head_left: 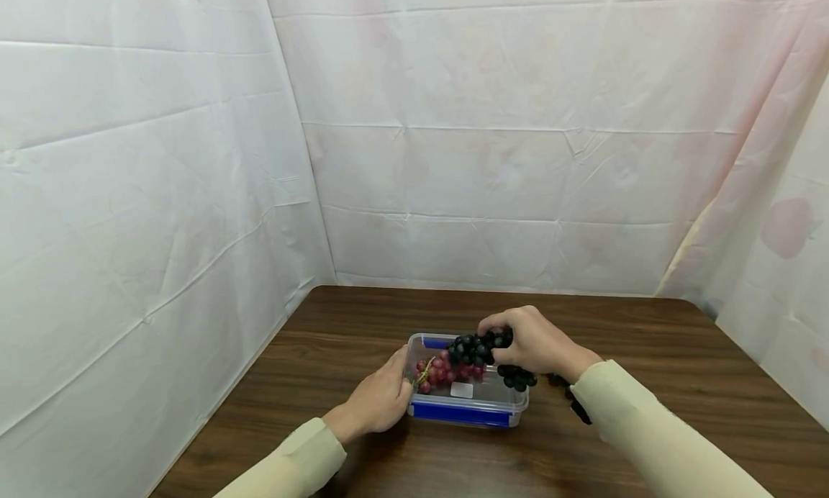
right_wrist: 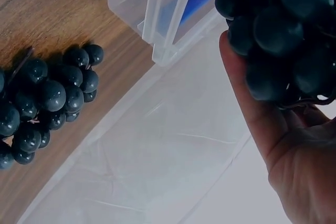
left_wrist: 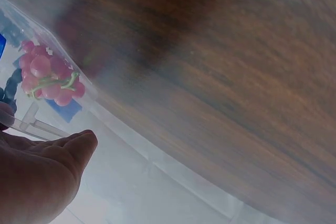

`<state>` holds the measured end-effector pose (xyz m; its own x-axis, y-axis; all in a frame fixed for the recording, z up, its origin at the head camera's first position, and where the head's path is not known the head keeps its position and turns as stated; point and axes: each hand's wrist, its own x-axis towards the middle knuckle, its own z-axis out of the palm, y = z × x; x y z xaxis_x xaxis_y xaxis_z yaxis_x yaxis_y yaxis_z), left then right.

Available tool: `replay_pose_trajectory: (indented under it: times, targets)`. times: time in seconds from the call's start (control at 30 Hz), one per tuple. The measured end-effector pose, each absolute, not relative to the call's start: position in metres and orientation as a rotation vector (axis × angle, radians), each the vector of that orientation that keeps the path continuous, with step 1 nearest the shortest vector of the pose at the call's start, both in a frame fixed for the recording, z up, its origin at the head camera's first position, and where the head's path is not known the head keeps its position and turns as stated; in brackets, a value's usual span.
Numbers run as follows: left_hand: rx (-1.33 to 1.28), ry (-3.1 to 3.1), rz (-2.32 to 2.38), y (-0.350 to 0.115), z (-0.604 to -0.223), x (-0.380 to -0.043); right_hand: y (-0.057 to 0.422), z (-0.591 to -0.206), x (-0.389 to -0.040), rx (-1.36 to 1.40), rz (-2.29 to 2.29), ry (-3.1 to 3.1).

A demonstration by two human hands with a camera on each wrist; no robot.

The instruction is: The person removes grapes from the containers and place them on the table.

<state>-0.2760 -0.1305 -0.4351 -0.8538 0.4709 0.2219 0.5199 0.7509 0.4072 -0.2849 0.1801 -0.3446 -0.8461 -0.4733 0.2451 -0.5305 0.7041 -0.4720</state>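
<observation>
A clear plastic container (head_left: 518, 404) with blue clips stands on the table, and a bunch of red grapes (head_left: 437, 370) with a green stem lies inside it. My right hand (head_left: 529, 342) grips a bunch of black grapes (head_left: 470, 350) above the container; the same dark fruit (right_wrist: 278, 32) fills the upper right of the right wrist view. Against the container's left side rests my left hand (head_left: 382, 397), its fingers fairly straight along the wall. In the left wrist view that hand (left_wrist: 42, 177) lies beside the clear rim.
Another bunch of black grapes (right_wrist: 47, 100) lies on the brown wooden table (head_left: 363, 318) right of the container, partly behind my right forearm in the head view. White cloth (head_left: 479, 167) hangs behind the table and at both sides.
</observation>
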Motion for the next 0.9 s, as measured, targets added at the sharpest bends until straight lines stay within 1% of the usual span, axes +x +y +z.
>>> replay_pose_trajectory:
  times: [0.9]
  targets:
    - [-0.795, -2.853, -0.696, -0.131, -0.436, -0.278, 0.199, -0.337, -0.281, 0.704, 0.849, -2.758]
